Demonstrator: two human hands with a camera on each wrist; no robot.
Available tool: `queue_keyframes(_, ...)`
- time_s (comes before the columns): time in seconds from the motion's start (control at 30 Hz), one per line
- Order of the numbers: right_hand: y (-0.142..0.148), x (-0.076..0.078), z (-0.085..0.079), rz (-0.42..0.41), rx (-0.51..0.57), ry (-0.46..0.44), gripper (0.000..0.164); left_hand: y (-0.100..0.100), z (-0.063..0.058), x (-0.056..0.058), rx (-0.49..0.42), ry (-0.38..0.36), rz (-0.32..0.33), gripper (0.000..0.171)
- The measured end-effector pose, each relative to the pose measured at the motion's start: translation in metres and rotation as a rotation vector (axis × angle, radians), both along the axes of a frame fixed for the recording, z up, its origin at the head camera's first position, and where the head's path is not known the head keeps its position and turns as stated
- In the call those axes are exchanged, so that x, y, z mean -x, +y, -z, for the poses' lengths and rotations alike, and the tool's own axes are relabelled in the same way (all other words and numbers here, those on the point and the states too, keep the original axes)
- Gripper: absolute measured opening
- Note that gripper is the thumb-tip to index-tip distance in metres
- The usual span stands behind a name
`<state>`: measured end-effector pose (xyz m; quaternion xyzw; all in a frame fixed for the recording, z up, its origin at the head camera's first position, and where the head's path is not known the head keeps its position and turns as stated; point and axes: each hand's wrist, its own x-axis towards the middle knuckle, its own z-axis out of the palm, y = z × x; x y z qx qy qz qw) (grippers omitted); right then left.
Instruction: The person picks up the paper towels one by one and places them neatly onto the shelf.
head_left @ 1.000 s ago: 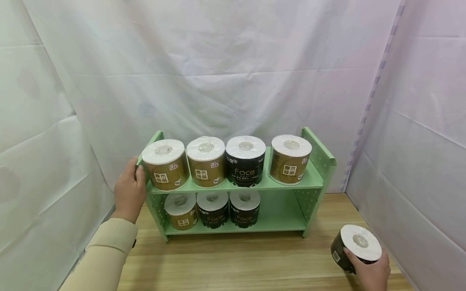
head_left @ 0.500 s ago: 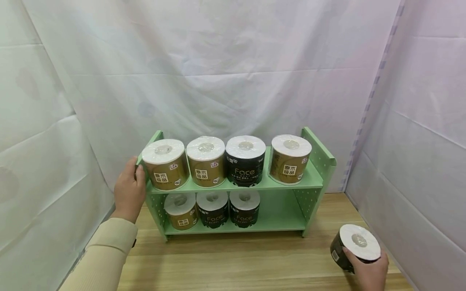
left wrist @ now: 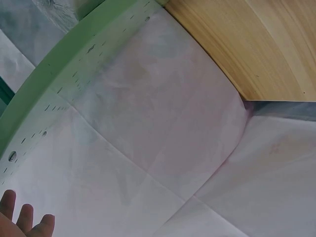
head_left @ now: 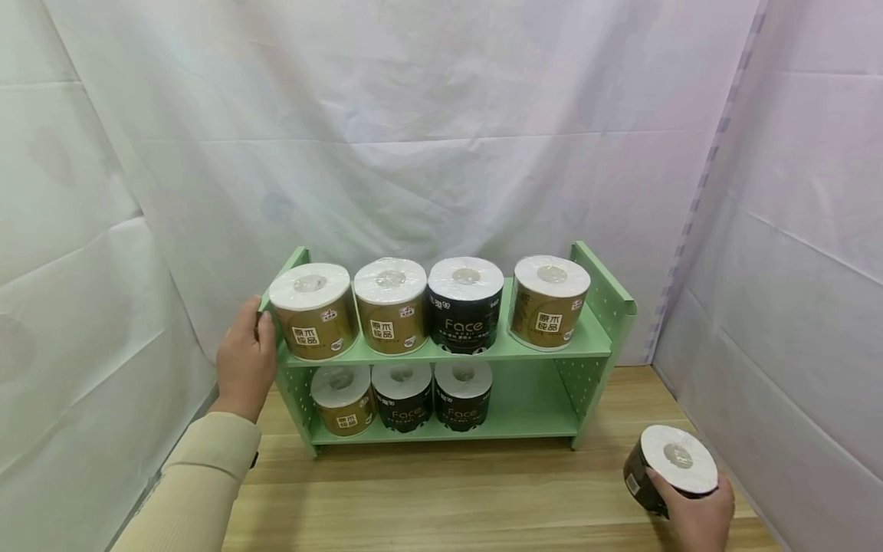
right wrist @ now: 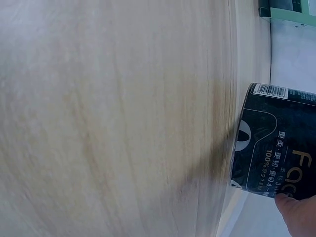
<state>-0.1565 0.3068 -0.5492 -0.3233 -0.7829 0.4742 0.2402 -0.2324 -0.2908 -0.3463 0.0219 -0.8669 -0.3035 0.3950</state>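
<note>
A green two-tier shelf [head_left: 524, 349] stands on the wooden table. My left hand [head_left: 247, 356] holds its left side panel near the top front; in the left wrist view, fingertips [left wrist: 25, 217] show beside the panel [left wrist: 74, 49]. At the lower right, my right hand [head_left: 700, 514] grips a black-wrapped toilet paper roll [head_left: 679, 458], white end up and slightly tilted. The right wrist view shows the black wrapper [right wrist: 276, 143] with one finger [right wrist: 296, 210] against it. Whether the roll touches the table cannot be told.
On the upper tier stand gold rolls [head_left: 313, 314] and a black roll [head_left: 465, 307], with a gap before the rightmost gold roll [head_left: 549, 303]. The lower tier bears a gold roll [head_left: 343, 402] and two black rolls [head_left: 403, 399] to the left. White cloth [head_left: 441, 153] encloses the table [head_left: 428, 498].
My right hand and the black toilet paper roll have shifted very slightly left. The left hand keeps its place on the shelf.
</note>
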Motion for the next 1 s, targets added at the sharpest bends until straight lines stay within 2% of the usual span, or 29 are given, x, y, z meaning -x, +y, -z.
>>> queue_keyframes(1.0,-0.011,-0.006,-0.002,-0.047,0.008,-0.075,0.102,-0.001,0.001,0.001,0.003,0.000,-0.004,0.027)
